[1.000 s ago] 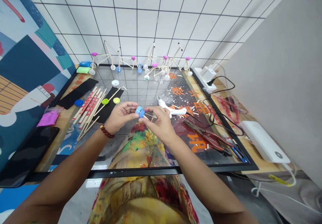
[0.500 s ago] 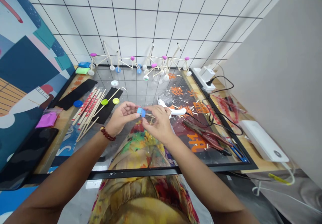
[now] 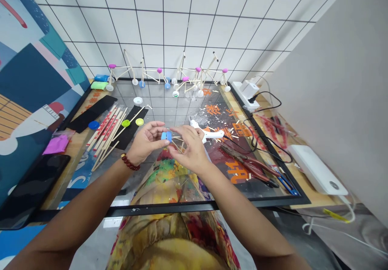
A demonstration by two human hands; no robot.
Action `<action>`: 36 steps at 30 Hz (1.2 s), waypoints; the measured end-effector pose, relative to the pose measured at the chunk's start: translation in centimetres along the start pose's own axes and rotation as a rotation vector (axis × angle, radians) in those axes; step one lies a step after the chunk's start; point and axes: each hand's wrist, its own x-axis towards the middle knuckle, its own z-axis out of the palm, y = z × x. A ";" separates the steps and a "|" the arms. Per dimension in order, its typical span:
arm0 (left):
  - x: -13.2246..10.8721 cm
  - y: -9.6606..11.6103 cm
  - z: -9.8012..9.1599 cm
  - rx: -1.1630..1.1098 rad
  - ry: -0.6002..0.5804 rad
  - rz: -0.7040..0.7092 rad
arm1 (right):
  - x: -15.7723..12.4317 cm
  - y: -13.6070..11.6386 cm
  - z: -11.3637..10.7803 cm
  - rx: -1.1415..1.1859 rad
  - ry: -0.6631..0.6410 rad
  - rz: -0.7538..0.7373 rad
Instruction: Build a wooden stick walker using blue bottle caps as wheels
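Observation:
Over the middle of the glass-topped table (image 3: 157,100), my left hand (image 3: 145,142) pinches a pair of small blue bottle caps (image 3: 166,136) between thumb and fingers. My right hand (image 3: 189,148) meets it from the right, fingertips closed on the same caps and on thin wooden sticks (image 3: 178,141) joined to them. A beaded bracelet (image 3: 129,163) circles my left wrist. A white glue gun (image 3: 209,132) lies just beyond my right hand.
Bundled wooden sticks (image 3: 107,134), green and yellow caps (image 3: 132,122) and black strips lie to the left. Finished stick-and-cap models (image 3: 182,78) line the back wall. Pliers (image 3: 251,165), cables, a power strip (image 3: 248,92) and a white box (image 3: 318,173) sit on the right; a dark phone (image 3: 30,189) lies near left.
Both hands have shifted slightly away and left with the blue caps. The caps have turned in my fingers and now sit side by side.

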 end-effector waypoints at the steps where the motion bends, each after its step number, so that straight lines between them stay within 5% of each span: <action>1: 0.0 0.0 0.0 0.015 0.015 0.030 | 0.0 -0.1 -0.1 -0.003 0.006 -0.004; 22: -0.5 0.2 0.4 0.327 0.012 0.258 | -0.2 1.0 0.4 -0.094 0.069 0.004; 36: 0.1 -0.2 -0.3 0.128 0.037 0.145 | -0.1 1.0 0.5 0.043 0.066 0.041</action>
